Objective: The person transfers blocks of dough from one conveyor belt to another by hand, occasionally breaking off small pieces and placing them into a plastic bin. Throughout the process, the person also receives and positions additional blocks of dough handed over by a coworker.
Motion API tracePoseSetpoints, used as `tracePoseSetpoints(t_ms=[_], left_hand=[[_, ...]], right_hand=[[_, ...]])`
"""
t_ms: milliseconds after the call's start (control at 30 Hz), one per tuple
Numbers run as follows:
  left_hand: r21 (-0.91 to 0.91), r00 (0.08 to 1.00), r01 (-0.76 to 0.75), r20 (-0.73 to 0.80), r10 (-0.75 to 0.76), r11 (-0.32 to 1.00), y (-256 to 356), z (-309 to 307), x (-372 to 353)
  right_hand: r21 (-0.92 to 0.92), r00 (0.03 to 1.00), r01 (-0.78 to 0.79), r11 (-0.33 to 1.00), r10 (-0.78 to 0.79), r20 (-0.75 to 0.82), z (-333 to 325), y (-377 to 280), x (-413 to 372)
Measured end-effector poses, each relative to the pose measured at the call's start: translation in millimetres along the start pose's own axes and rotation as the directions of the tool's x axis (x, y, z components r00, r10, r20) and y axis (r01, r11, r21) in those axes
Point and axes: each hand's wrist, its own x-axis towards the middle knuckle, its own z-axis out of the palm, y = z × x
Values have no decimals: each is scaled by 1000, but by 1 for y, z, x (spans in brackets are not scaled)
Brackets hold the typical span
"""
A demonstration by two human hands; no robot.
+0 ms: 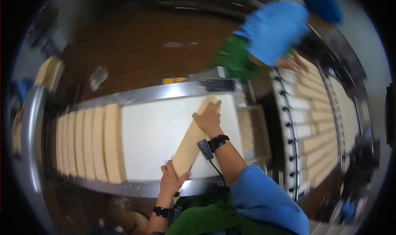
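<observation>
A long, pale yellow slab (189, 146) lies slantwise over the white belt (150, 140), its far end tipped to the right. My left hand (170, 180) grips the near end, thumb on one side and fingers on the other. Near the far end, my right hand (209, 118) is wrapped over the slab from the right. To the left, a row of similar slabs (95, 142) stands side by side across the belt. What the slabs are made of is hard to tell.
Metal rails (165, 92) edge the belt. Beyond its right end sits a tray (258, 131) with pale pieces. Further right, another conveyor (303, 117) carries several pale slabs. A blurred co-worker in a blue shirt (276, 28) leans over it. A metal roller (32, 140) stands far left.
</observation>
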Motion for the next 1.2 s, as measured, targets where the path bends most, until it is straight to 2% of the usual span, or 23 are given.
tracePoseSetpoints(t_ms=[67, 133, 167, 200, 267, 300, 333, 400, 467, 500, 533, 600, 633, 667, 700, 733, 800, 867, 900, 1000, 1100, 1167, 1200], left_hand=[[100, 990, -58, 138, 44, 993, 34, 26, 2], [174, 990, -135, -13, 139, 976, 58, 57, 8], [162, 989, -146, -17, 150, 976, 73, 68, 9], [173, 980, -192, -11, 197, 966, 82, 83, 10], [163, 931, -318, -135, 341, 934, 108, 105, 10], [172, 924, -343, -114, 364, 923, 126, 114, 11], [110, 913, -385, -100, 396, 916, 147, 124, 11], [56, 894, -438, -74, 441, 897, 190, 146, 11], [82, 794, -591, -119, 596, 803, 235, 172, 10], [-33, 813, -578, -102, 573, 815, 261, 182, 5], [-26, 807, -588, -99, 583, 809, 278, 195, 7], [21, 669, -735, -141, 729, 678, 309, 222, 13], [-24, 645, -763, -95, 758, 646, 327, 231, 14], [-15, 637, -769, -91, 765, 639, 339, 240, 18], [-118, 632, -773, -43, 774, 624, 349, 252, 24], [-220, 621, -764, 3, 784, 606, 357, 262, 30], [-217, 589, -783, 43, 807, 583, 370, 277, 43], [-314, 622, -688, 210, 754, 654, 376, 291, 50], [-295, 616, -690, 240, 750, 661, 378, 299, 54], [-337, 650, -665, 179, 739, 667, 377, 322, 58], [-278, 656, -686, 162, 737, 672, 380, 339, 63], [-342, 681, -627, 196, 705, 700, 388, 348, 61], [-402, 704, -560, 230, 672, 724, 392, 352, 59]], right_hand=[[19, 993, -118, 993, 118, -29, -34, 43, -1], [110, 980, -185, 977, 192, -59, -55, 84, -1], [198, 965, -228, 953, 248, -85, -67, 104, -3], [223, 956, -235, 946, 266, -122, -78, 128, -9], [428, 929, -191, 883, 304, -213, -102, 181, -15], [460, 877, -146, 876, 330, -349, -111, 210, -15], [473, 863, -156, 867, 353, -361, -131, 233, -19], [496, 766, -114, 861, 395, -508, -175, 282, -27], [543, 726, -123, 830, 449, -521, -216, 331, -27], [584, 703, -187, 789, 523, -481, -242, 346, -30], [593, 697, -184, 784, 529, -484, -257, 369, -25], [551, 677, -314, 773, 590, -440, -282, 417, -14], [562, 672, -310, 767, 595, -440, -293, 440, -6], [382, 717, -478, 791, 603, -351, -304, 460, 3], [168, 741, -600, 782, 622, -254, -310, 482, 9], [180, 740, -596, 783, 622, -255, -308, 508, 17], [54, 754, -591, 805, 576, -315, -308, 544, 31], [40, 742, -598, 800, 572, -349, -317, 568, 44], [39, 749, -601, 798, 580, -319, -322, 580, 50], [63, 755, -603, 795, 594, -277, -324, 602, 63], [113, 758, -591, 799, 597, -261, -318, 622, 71], [15, 691, -567, 824, 485, -535, -303, 636, 79], [17, 690, -568, 823, 487, -535, -303, 641, 81]])
